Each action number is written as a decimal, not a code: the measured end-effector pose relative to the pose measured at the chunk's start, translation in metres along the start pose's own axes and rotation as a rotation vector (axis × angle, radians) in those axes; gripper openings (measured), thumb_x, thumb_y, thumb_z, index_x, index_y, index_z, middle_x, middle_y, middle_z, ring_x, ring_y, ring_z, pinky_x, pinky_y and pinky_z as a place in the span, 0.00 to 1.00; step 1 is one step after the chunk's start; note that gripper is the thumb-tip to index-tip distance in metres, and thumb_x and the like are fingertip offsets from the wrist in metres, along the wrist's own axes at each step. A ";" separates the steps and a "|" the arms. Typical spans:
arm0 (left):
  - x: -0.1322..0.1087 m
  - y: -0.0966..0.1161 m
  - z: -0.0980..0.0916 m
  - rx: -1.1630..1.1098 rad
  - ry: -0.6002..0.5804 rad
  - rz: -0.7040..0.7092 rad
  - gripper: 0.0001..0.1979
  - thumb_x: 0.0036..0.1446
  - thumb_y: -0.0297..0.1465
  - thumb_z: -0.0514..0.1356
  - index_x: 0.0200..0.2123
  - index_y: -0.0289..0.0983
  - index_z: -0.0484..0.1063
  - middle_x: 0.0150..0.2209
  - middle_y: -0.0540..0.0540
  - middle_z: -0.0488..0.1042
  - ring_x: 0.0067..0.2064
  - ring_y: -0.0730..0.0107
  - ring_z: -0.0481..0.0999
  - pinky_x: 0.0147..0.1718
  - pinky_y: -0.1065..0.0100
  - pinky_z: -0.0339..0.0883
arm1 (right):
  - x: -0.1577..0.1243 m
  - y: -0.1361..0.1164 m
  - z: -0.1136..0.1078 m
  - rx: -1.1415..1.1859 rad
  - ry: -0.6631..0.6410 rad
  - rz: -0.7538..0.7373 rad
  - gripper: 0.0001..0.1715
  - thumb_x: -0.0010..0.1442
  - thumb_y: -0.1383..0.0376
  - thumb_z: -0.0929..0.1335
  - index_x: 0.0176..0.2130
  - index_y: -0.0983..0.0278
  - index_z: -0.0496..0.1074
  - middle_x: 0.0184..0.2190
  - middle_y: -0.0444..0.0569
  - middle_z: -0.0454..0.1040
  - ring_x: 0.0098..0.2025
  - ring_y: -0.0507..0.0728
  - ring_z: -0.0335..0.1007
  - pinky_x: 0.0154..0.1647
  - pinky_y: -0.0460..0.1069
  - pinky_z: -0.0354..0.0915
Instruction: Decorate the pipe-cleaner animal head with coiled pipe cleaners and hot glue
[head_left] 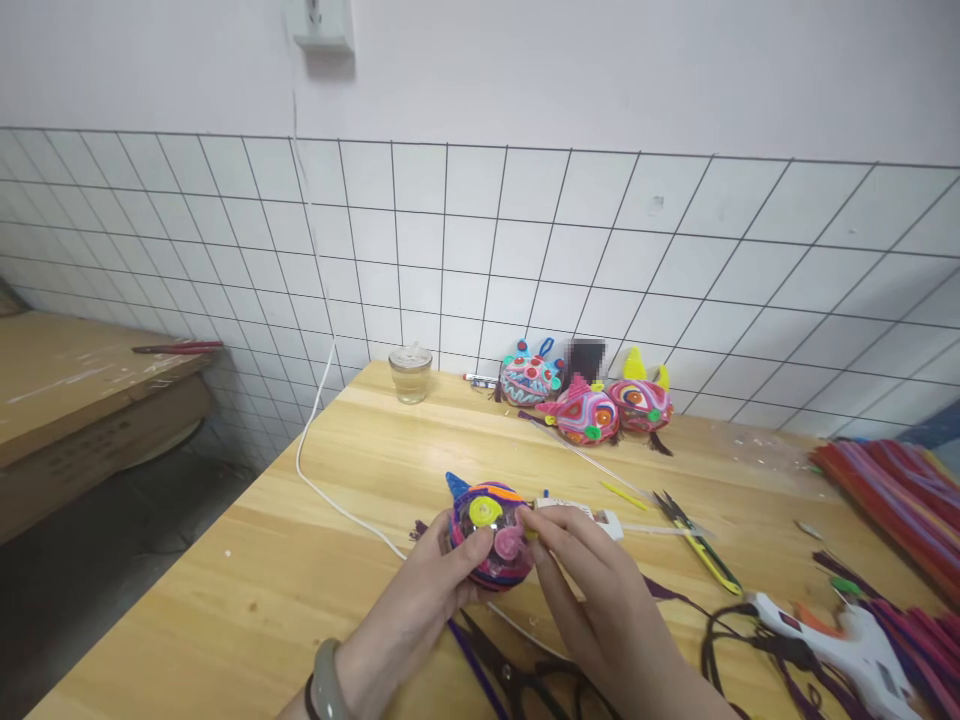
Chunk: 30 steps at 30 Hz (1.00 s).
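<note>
The wooden table (360,470) carries a jar (410,373) and three colourful ornaments (586,413) beyond the right grip (581,575). Snips (697,542) and a glue gun (832,632) lie right of it.

Left grip (420,600) cups a fuzzy striped craft ball (487,560) from the side, low over the wooden table (337,560). Right grip (592,590) pinches at the ball's edge, right by a pink swirl. Three similar colourful critters (585,412) sit back against the tiled wall, with a glass jar (410,372) off to their left. Yellow snips (697,545) lie just right of the hands. A white glue gun (840,635) and a heap of pipe cleaners (892,490) are further right.
</note>
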<state>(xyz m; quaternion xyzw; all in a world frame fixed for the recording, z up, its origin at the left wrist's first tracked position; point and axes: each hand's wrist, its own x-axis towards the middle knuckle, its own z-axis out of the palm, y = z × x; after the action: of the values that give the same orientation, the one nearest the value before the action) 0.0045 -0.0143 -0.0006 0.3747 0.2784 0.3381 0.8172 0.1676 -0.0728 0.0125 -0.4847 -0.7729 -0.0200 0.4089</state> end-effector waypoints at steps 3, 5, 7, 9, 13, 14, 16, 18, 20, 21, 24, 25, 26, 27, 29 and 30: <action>0.000 0.000 -0.001 0.001 0.012 0.002 0.20 0.54 0.36 0.62 0.48 0.35 0.67 0.47 0.36 0.75 0.45 0.58 0.75 0.42 0.61 0.67 | 0.001 -0.001 0.002 -0.031 0.045 -0.013 0.19 0.61 0.77 0.62 0.52 0.68 0.67 0.42 0.57 0.70 0.45 0.58 0.66 0.43 0.54 0.68; 0.000 0.000 -0.002 0.002 0.011 0.007 0.19 0.55 0.36 0.62 0.49 0.35 0.67 0.47 0.36 0.75 0.45 0.57 0.75 0.41 0.61 0.67 | 0.001 -0.002 0.003 -0.068 0.054 -0.047 0.20 0.60 0.79 0.62 0.52 0.69 0.67 0.42 0.58 0.69 0.44 0.59 0.66 0.41 0.55 0.68; 0.000 0.000 -0.002 0.004 0.003 0.013 0.19 0.55 0.36 0.61 0.49 0.35 0.67 0.47 0.36 0.75 0.45 0.57 0.75 0.42 0.61 0.67 | 0.000 -0.002 0.004 -0.096 0.044 -0.076 0.20 0.60 0.79 0.62 0.51 0.70 0.68 0.42 0.59 0.69 0.44 0.60 0.67 0.40 0.56 0.69; 0.000 0.000 -0.002 0.006 -0.006 0.019 0.20 0.55 0.36 0.61 0.49 0.35 0.68 0.47 0.36 0.75 0.45 0.57 0.75 0.42 0.61 0.67 | 0.000 -0.002 0.004 -0.123 0.037 -0.097 0.19 0.60 0.79 0.62 0.50 0.70 0.69 0.42 0.60 0.69 0.43 0.60 0.67 0.38 0.56 0.69; 0.000 0.002 0.001 0.022 -0.021 0.025 0.20 0.55 0.37 0.62 0.49 0.35 0.69 0.48 0.36 0.75 0.45 0.57 0.75 0.43 0.60 0.67 | 0.002 -0.001 0.003 -0.198 0.039 -0.159 0.21 0.58 0.79 0.62 0.50 0.69 0.69 0.41 0.60 0.70 0.40 0.60 0.69 0.35 0.55 0.70; 0.000 0.002 0.001 0.025 -0.019 0.028 0.20 0.55 0.37 0.62 0.49 0.35 0.69 0.48 0.36 0.75 0.45 0.57 0.75 0.44 0.59 0.67 | 0.003 -0.001 0.002 -0.221 0.036 -0.182 0.21 0.58 0.79 0.62 0.50 0.69 0.69 0.40 0.60 0.70 0.39 0.59 0.69 0.34 0.55 0.70; 0.000 0.002 0.002 0.016 -0.015 0.032 0.19 0.54 0.37 0.62 0.48 0.36 0.70 0.47 0.37 0.75 0.45 0.57 0.75 0.44 0.59 0.66 | 0.005 -0.001 0.001 -0.260 0.029 -0.223 0.22 0.57 0.79 0.62 0.50 0.68 0.69 0.39 0.59 0.71 0.38 0.59 0.69 0.32 0.54 0.70; 0.000 0.001 0.001 -0.009 -0.016 0.030 0.19 0.54 0.36 0.63 0.48 0.36 0.71 0.47 0.37 0.76 0.45 0.57 0.75 0.44 0.59 0.67 | 0.005 0.000 0.001 -0.269 0.023 -0.237 0.23 0.57 0.79 0.62 0.51 0.68 0.68 0.38 0.59 0.72 0.37 0.60 0.69 0.32 0.54 0.70; 0.000 0.000 0.000 -0.038 -0.015 0.026 0.18 0.54 0.35 0.63 0.48 0.36 0.71 0.47 0.37 0.76 0.45 0.57 0.75 0.44 0.60 0.67 | 0.005 0.000 0.000 -0.231 0.021 -0.211 0.24 0.58 0.79 0.61 0.52 0.67 0.68 0.40 0.59 0.71 0.39 0.60 0.69 0.34 0.55 0.69; 0.000 0.000 -0.001 -0.049 -0.013 0.024 0.18 0.55 0.35 0.62 0.48 0.36 0.70 0.47 0.37 0.76 0.44 0.58 0.76 0.43 0.60 0.67 | 0.005 0.000 0.000 -0.195 0.017 -0.182 0.24 0.58 0.79 0.61 0.53 0.67 0.67 0.41 0.59 0.70 0.40 0.59 0.69 0.36 0.55 0.69; 0.002 -0.001 -0.003 -0.057 -0.014 0.016 0.17 0.57 0.35 0.60 0.48 0.35 0.70 0.46 0.37 0.76 0.43 0.61 0.76 0.42 0.62 0.67 | 0.003 0.000 0.000 -0.074 -0.011 -0.087 0.26 0.60 0.79 0.60 0.56 0.67 0.64 0.44 0.59 0.69 0.44 0.59 0.68 0.41 0.55 0.68; 0.003 -0.001 -0.004 -0.054 -0.018 0.015 0.17 0.57 0.35 0.60 0.49 0.35 0.70 0.46 0.37 0.76 0.42 0.61 0.76 0.42 0.62 0.67 | 0.002 0.000 0.000 -0.043 -0.022 -0.065 0.26 0.61 0.78 0.60 0.57 0.67 0.64 0.44 0.59 0.69 0.45 0.58 0.67 0.42 0.54 0.67; 0.003 -0.001 -0.004 -0.051 -0.021 0.016 0.17 0.57 0.35 0.60 0.49 0.35 0.70 0.46 0.37 0.76 0.42 0.62 0.76 0.42 0.63 0.68 | 0.002 -0.001 -0.001 -0.024 -0.032 -0.050 0.25 0.61 0.78 0.60 0.57 0.67 0.63 0.44 0.59 0.69 0.45 0.58 0.67 0.43 0.54 0.67; 0.004 -0.001 -0.004 -0.048 -0.022 0.016 0.17 0.57 0.36 0.60 0.49 0.35 0.70 0.46 0.37 0.76 0.42 0.62 0.76 0.41 0.63 0.68 | 0.002 -0.001 -0.001 -0.014 -0.039 -0.043 0.25 0.61 0.78 0.60 0.57 0.67 0.64 0.44 0.59 0.69 0.45 0.58 0.67 0.43 0.54 0.67; 0.004 -0.001 -0.005 -0.045 -0.022 0.016 0.17 0.57 0.36 0.60 0.48 0.35 0.70 0.45 0.37 0.76 0.42 0.61 0.76 0.41 0.62 0.68 | 0.001 -0.001 -0.002 -0.019 -0.050 -0.039 0.24 0.61 0.78 0.60 0.56 0.67 0.64 0.44 0.59 0.69 0.45 0.58 0.67 0.43 0.55 0.67; 0.004 -0.002 -0.005 -0.045 -0.022 0.015 0.17 0.57 0.36 0.60 0.48 0.35 0.70 0.45 0.37 0.76 0.42 0.61 0.76 0.41 0.62 0.68 | 0.001 -0.001 -0.002 -0.029 -0.052 -0.043 0.24 0.61 0.78 0.60 0.56 0.68 0.64 0.44 0.59 0.69 0.44 0.59 0.67 0.42 0.55 0.67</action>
<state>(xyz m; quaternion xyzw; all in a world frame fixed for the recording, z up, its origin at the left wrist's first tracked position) 0.0039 -0.0097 -0.0057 0.3620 0.2590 0.3464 0.8258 0.1681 -0.0734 0.0154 -0.4744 -0.7930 -0.0274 0.3812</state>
